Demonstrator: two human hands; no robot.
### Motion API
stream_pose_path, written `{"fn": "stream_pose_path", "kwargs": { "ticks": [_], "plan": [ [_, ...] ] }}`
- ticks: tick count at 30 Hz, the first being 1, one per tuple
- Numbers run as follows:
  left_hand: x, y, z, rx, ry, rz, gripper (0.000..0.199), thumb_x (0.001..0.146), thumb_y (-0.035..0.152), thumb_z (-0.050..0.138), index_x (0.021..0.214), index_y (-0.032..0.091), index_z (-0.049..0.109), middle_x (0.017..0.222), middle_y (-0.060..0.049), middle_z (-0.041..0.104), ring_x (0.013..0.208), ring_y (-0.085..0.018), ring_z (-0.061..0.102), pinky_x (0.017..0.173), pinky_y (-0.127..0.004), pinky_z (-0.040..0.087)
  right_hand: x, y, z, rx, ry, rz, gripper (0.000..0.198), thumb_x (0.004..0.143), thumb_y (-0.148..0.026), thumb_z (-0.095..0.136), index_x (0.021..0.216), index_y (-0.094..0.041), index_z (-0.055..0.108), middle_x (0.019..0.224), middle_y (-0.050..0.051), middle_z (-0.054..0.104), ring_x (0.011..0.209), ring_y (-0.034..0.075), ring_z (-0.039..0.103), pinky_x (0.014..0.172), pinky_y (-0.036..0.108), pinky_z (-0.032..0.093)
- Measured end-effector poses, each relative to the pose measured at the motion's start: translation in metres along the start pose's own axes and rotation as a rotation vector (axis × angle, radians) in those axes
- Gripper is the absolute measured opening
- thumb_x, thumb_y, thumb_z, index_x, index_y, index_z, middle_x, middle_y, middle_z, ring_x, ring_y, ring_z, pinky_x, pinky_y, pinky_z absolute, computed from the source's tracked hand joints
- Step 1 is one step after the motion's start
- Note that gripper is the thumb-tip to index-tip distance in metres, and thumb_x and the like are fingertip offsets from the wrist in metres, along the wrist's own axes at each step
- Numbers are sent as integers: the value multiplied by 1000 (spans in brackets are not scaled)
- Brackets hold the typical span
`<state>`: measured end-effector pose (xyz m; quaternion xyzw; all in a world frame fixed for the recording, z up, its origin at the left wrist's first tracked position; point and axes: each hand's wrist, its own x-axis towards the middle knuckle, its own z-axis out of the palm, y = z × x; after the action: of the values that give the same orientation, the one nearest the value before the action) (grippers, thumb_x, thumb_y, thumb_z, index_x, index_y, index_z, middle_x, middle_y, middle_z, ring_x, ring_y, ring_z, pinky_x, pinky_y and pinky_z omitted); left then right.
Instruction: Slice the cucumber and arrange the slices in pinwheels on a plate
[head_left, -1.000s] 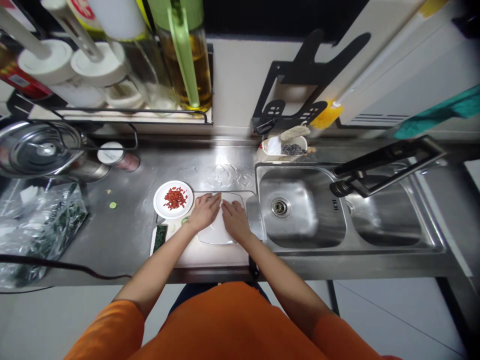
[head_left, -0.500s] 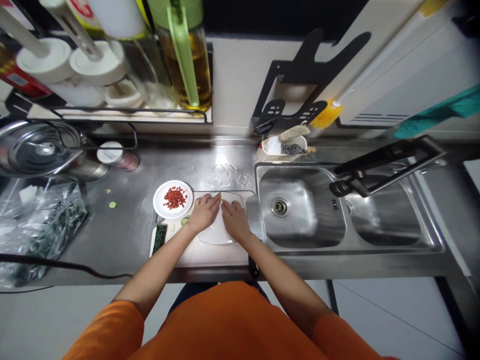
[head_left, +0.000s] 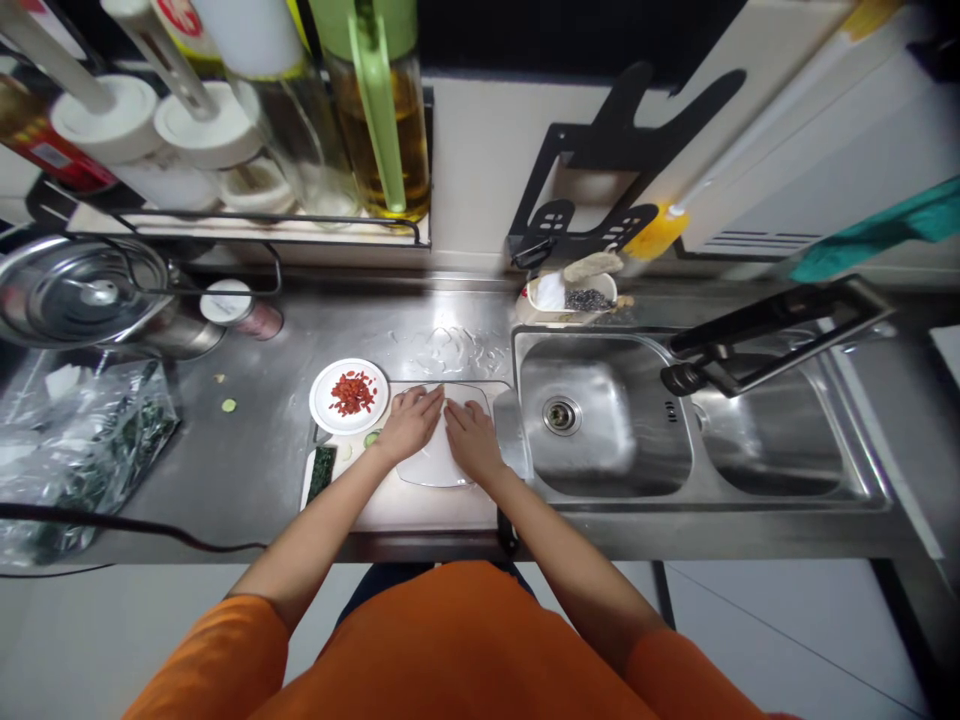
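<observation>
A clear sheet is located on the pale cutting board, directly beneath both hands. The left hand is laid over its 10 o'clock side and the right hand over its 2 o'clock side; neither hand is clearly nearer. The left fingers are directed toward 1 o'clock and the right toward 11 o'clock, so that the two sets of fingertips converge near the far edge with a narrow gap between them. The fingers of each hand are extended and held fairly close together; whether anything is pinched below the tips cannot be told.

The sheet is smooth, glossy and translucent, with rounded corners. Its outline is nearly square, and no long axis can be established.

From the sheet, a round white plate is positioned at 10 o'clock, overlapping the board's corner; small, slender red pieces are heaped loosely on it. A round green slice is found at 9 o'clock, just beside the left wrist. A dark green, rough-textured strip is placed between 8 and 9 o'clock. At 3 o'clock, a polished metal sink is set into the brushed-metal bench.
</observation>
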<state>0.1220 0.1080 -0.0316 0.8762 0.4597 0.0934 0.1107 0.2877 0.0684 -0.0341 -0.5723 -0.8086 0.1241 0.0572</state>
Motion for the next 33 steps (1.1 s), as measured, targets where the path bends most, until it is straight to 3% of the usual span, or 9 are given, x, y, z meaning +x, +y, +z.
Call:
{"fn": "stream_pose_path", "kwargs": {
  "ticks": [5, 11, 14, 18, 25, 33],
  "plan": [
    [-5, -2, -14, -77, 80, -61, 40, 92, 26, 39, 129, 20, 51, 130, -13, 54, 115, -29, 43, 92, -47, 35, -1, 1, -8, 44, 49, -4, 38, 92, -21, 39, 126, -17, 55, 135, 10, 51, 122, 30, 36, 92, 43, 37],
    [-58, -10, -36, -203, 359, -473, 35, 89, 23, 39, 116, 17, 59, 108, -12, 64, 100, -23, 57, 90, -38, 42, -17, 5, -11, 137, 133, 19, 35, 93, -22, 39, 120, -16, 59, 127, 12, 56, 120, 27, 37, 92, 44, 37],
    [-91, -10, -35, -183, 315, -683, 31, 85, 28, 45, 109, 16, 62, 96, -11, 67, 88, -23, 61, 82, -35, 46, -30, 3, -10, 159, 162, 30, 33, 92, -23, 41, 117, -18, 62, 125, 11, 58, 120, 27, 38, 91, 43, 38],
    [-112, -8, -28, -157, 229, -771, 29, 83, 31, 49, 101, 14, 64, 89, -12, 67, 85, -24, 61, 79, -34, 46, -42, -5, -12, 165, 170, 24, 30, 92, -23, 43, 112, -18, 64, 123, 8, 59, 118, 28, 38, 89, 43, 38],
    [-104, -8, -23, -179, 190, -843, 26, 81, 30, 49, 92, 14, 66, 85, -13, 68, 82, -25, 61, 78, -34, 45, -46, -18, -19, 147, 116, -10, 28, 90, -21, 44, 112, -19, 63, 122, 10, 59, 117, 27, 37, 89, 42, 38],
    [-103, -5, -30, -300, 243, -935, 17, 77, 28, 51, 82, 19, 64, 78, -6, 68, 73, -21, 62, 74, -31, 45, -49, -21, -20, 183, 121, -2, 28, 90, -21, 44, 109, -19, 64, 118, 10, 61, 117, 27, 38, 91, 42, 37]
  ]
}}
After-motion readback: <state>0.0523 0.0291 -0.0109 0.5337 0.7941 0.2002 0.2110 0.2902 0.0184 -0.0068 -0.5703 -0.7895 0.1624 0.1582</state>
